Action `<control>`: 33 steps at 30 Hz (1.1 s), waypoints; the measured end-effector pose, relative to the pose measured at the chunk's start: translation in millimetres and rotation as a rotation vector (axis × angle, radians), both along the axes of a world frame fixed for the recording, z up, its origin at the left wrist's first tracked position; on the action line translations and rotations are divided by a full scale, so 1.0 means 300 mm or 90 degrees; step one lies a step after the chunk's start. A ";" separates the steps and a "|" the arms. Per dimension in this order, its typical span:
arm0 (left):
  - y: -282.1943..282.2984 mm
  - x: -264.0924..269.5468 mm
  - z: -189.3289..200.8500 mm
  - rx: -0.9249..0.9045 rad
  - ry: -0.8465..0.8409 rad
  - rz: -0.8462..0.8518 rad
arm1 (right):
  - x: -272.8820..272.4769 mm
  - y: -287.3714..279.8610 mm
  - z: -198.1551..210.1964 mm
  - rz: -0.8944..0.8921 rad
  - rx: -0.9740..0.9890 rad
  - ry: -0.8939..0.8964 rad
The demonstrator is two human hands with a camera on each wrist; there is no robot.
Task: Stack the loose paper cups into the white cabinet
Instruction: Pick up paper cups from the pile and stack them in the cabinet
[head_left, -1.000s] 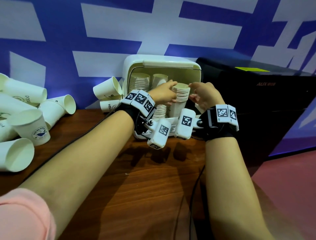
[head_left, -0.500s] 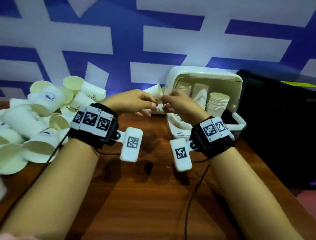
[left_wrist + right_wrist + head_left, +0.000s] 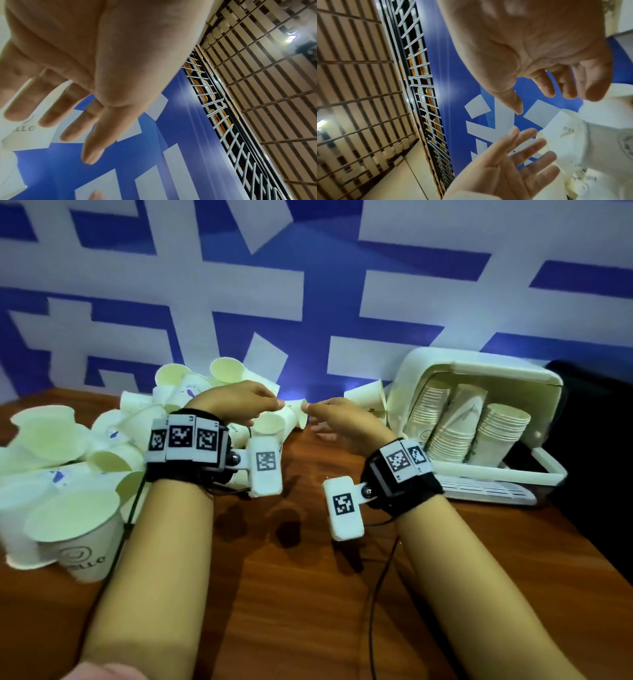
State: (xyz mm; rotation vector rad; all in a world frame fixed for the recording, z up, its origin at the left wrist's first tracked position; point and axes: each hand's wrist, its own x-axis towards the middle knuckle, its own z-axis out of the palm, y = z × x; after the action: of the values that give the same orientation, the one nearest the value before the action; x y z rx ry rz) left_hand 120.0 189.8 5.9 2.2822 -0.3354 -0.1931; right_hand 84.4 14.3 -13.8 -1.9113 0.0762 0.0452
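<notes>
**Item: cup pick-up, step in hand**

- Left hand (image 3: 239,402): released. In the wrist view I see its fingers (image 3: 73,125) straight and spread, holding nothing.
- Right hand (image 3: 342,419): released. Its fingers (image 3: 541,83) are loosely curled around air, thumb apart.
- Cup (image 3: 295,416): lies on its side at the back of the desk (image 3: 308,594), between the two hands and just beyond the fingertips. I cannot tell whether either hand touches it yet.
- Pile (image 3: 68,474): the other loose cups, heaped at the left, some upright and most tipped.
- Cabinet (image 3: 541,392): at the right, open towards me, well apart from the pile. Nested stacks (image 3: 500,433) stand inside, one leaning against its neighbour.

**Handling notes, my judgement**

- I take the cup by its wall near the rim with one hand, lightly, since thin paper dents under a hard pinch.
- I bring it mouth up, as the stacked cups sit, before carrying it across.
- The other hand fetches a second cup from the pile, and I nest the two over the desk so that one trip moves both.
- At the cabinet I choose the upright right-hand stack, not the leaning one, and lower the cups straight down so that the stack does not topple.
- Risk: the wrist units hang low and could knock nearby cups during the reach.
</notes>
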 end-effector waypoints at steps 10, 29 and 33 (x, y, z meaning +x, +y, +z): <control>0.000 0.147 -0.107 0.024 0.046 0.082 | 0.100 0.092 -0.117 0.017 0.042 0.084; -0.054 0.103 -0.100 -0.165 0.099 0.097 | 0.107 0.028 -0.104 0.040 0.149 0.077; -0.092 0.086 -0.084 -0.229 0.087 0.070 | 0.067 -0.022 -0.043 0.018 0.114 0.014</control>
State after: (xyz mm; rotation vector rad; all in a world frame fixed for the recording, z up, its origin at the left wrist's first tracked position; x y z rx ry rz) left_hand 145.8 162.2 -19.2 1.9143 -0.1581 -0.2126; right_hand 104.5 7.9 -26.6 -1.7332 0.0578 0.0889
